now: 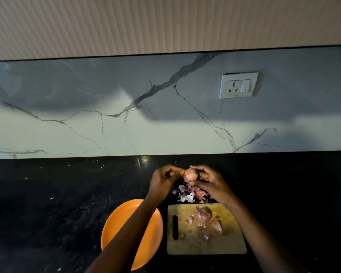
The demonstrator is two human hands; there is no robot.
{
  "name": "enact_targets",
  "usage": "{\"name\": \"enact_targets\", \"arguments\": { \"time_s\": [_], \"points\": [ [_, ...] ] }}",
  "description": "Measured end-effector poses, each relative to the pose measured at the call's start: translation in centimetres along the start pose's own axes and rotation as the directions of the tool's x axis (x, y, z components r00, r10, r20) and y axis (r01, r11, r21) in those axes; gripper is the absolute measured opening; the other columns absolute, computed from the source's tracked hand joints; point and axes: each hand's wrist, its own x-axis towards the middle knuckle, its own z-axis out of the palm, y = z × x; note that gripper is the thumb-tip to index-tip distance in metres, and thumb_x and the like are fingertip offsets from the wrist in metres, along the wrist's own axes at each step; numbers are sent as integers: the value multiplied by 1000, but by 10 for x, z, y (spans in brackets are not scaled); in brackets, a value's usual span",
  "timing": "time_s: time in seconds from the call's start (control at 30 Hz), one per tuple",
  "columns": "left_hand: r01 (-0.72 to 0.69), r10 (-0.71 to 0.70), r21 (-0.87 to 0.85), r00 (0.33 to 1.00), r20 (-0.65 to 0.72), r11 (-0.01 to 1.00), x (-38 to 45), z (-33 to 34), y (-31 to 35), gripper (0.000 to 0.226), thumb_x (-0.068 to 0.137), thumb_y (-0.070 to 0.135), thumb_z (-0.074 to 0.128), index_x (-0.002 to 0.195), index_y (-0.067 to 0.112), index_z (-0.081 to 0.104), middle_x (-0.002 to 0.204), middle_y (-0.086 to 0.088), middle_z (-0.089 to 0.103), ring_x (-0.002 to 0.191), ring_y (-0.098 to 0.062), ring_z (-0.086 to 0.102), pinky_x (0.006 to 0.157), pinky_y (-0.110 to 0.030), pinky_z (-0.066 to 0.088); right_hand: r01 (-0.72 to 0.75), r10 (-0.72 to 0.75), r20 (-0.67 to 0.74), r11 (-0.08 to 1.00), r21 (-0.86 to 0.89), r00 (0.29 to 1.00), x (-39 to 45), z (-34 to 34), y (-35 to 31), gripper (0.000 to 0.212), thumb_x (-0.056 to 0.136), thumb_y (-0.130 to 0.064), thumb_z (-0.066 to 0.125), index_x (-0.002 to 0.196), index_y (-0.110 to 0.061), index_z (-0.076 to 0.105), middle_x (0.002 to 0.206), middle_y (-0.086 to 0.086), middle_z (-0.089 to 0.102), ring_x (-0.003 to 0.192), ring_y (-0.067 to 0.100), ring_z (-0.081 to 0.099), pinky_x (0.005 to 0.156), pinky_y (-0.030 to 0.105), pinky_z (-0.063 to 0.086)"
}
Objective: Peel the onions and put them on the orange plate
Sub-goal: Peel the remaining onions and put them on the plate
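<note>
Black counter [47, 213]: above the cutting board [207, 243], left hand [163, 181] and right hand [207, 179] pinch a roundish onion [190, 175], its axis unclear.

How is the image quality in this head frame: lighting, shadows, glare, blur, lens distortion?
Head view: dim overall, with a bright band low on the marble backsplash and a broad shadow above it; a small glare spot on the black counter; the cutting board and the onions on it look soft; the cabinet edge bows from wide-angle distortion; both hands on the held onion stay legible.
</note>
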Motion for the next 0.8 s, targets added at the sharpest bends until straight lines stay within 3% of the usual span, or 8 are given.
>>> {"name": "enact_targets", "arguments": {
  "time_s": [0.1, 0.27, 0.43, 0.5, 0.63, 0.8],
  "points": [
    [-12, 12, -21, 1000, -21, 1000, -1, 1, 0, 8, 91, 7, 70, 97, 6, 75, 94, -4, 77, 92, -18, 73, 82, -26, 57, -36, 35, 28, 998, 50, 999, -2, -1, -2, 48, 82, 2, 75, 126, -12, 62, 116, 8, 74, 111, 17, 69, 86, 23, 54],
    [40, -43, -29, 996, -77, 999, -2, 7, -5, 8, 95, 9, 66, 97, 6, 73, 92, -6, 76, 90, -20, 72, 80, -30, 57, -101, 91, 73, 986, 136, 993, -5, 4, -4, 40, 92, -25, 63, 131, -18, 62, 126, 3, 70, 113, 18, 69, 92, 28, 54],
    [58, -62, -44, 994, -94, 997, -2, 12, -4, 11, 98, 14, 62, 101, 8, 71, 93, -4, 75, 87, -11, 71, 76, -20, 55, -106, 99, 39, 965, 240, 994, -1, 9, -5, 31, 100, -12, 50, 129, -13, 60, 129, 11, 64, 101, 26, 70, 86, 33, 55],
    [64, -68, -61, 995, -79, 996, -2, 11, -2, 12, 99, 12, 60, 102, 6, 70, 95, -6, 75, 88, -11, 71, 78, -20, 55, -93, 87, 35, 969, 228, 996, 1, 9, -6, 33, 97, -18, 55, 129, -14, 61, 132, 11, 63, 111, 27, 67, 92, 37, 55],
    [98, -103, -131, 994, -31, 986, -3, 10, 0, 14, 100, 9, 56, 102, 6, 70, 95, -10, 73, 89, -17, 69, 84, -32, 56, -79, 77, 22, 984, 160, 997, 2, 9, -7, 42, 87, -24, 72, 128, -22, 64, 132, 9, 64, 120, 21, 64, 92, 32, 55],
    [144, -150, -265, 989, -1, 954, -6, 10, 3, 20, 103, 12, 51, 111, 3, 67, 100, -12, 72, 92, -23, 69, 88, -39, 55, -79, 81, -7, 982, 171, 997, 4, 5, -2, 52, 77, -35, 81, 124, -24, 65, 126, 7, 69, 121, 24, 64, 104, 44, 51]
  ]
}}
